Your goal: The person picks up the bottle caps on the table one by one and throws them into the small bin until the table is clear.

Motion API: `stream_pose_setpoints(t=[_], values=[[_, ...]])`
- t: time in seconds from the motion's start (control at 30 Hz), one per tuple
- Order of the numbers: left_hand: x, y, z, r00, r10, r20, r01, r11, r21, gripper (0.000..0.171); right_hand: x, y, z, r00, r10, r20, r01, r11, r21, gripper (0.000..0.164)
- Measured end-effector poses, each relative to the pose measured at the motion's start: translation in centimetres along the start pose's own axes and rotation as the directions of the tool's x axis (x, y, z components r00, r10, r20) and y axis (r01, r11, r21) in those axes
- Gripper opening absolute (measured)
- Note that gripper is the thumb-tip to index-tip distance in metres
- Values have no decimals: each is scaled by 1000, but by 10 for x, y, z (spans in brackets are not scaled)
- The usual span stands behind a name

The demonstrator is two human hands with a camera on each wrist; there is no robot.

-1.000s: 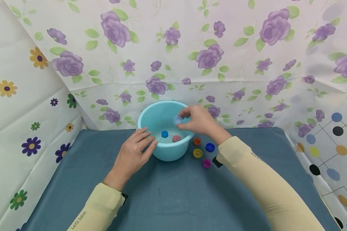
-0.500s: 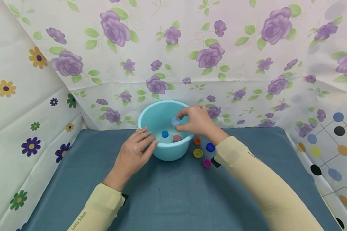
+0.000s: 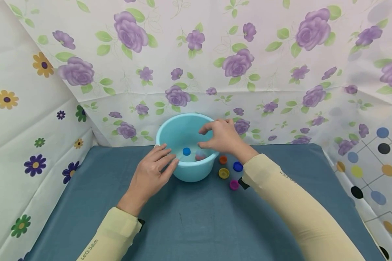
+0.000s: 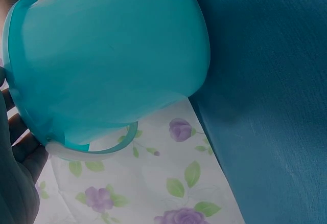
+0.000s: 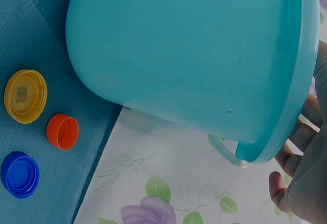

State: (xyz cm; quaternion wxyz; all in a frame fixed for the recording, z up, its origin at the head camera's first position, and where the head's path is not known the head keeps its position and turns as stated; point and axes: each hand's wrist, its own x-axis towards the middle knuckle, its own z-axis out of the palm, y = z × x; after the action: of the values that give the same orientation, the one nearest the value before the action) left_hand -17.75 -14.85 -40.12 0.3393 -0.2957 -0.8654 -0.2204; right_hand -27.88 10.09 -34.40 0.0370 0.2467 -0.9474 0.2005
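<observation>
A light blue plastic bucket [image 3: 189,172] stands on the blue cloth near the back wall. My left hand [image 3: 151,172] rests its relaxed fingers at the bucket's left front rim. Over the right rim is my right hand [image 3: 223,137], thumb and fingertips apart with nothing between them. Inside the bucket are a blue bottle cap [image 3: 186,151] and a pinkish cap [image 3: 200,158]. A translucent cap [image 3: 200,154] appears blurred just over the pinkish one. In the left wrist view the fingers [image 4: 18,129] touch the rim beside the bucket's handle [image 4: 102,152].
Right of the bucket lie an orange cap [image 3: 223,159], a yellow cap [image 3: 223,173], a dark blue cap [image 3: 237,166] and a magenta cap [image 3: 234,185]. The floral sheet [image 3: 196,72] rises close behind the bucket.
My right hand moved slightly left with the translucent cap, then let it go. The cap dropped into the bucket over the pinkish one. The left hand has stayed in place.
</observation>
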Motion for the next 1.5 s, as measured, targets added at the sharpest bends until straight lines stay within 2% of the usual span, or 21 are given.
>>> stream_pose_setpoints(t=[0.33,0.6,0.8,1.07,1.33,1.5], values=[[1,1,0,1000,-4,5,4,1000,1,25,0,4,-5,999,-15,-29,16,999,41,38],[1,1,0,1000,-2,-3,2,1000,-2,24,-6,10,-22,998,45,-34,-37,981,193,31],[1,1,1,1000,0,-13,0,1000,-7,25,-15,28,-41,994,48,-101,-17,959,283,30],[-1,1,2,1000,-2,-25,1,1000,-10,25,-45,64,-54,979,124,-164,-70,951,302,32],[-2,0,2,999,-2,-39,1,1000,-23,25,-85,101,-53,970,217,-108,-181,946,269,40],[-1,0,3,999,3,-43,-4,1000,-24,25,-105,119,-43,967,239,-92,-205,937,283,40]])
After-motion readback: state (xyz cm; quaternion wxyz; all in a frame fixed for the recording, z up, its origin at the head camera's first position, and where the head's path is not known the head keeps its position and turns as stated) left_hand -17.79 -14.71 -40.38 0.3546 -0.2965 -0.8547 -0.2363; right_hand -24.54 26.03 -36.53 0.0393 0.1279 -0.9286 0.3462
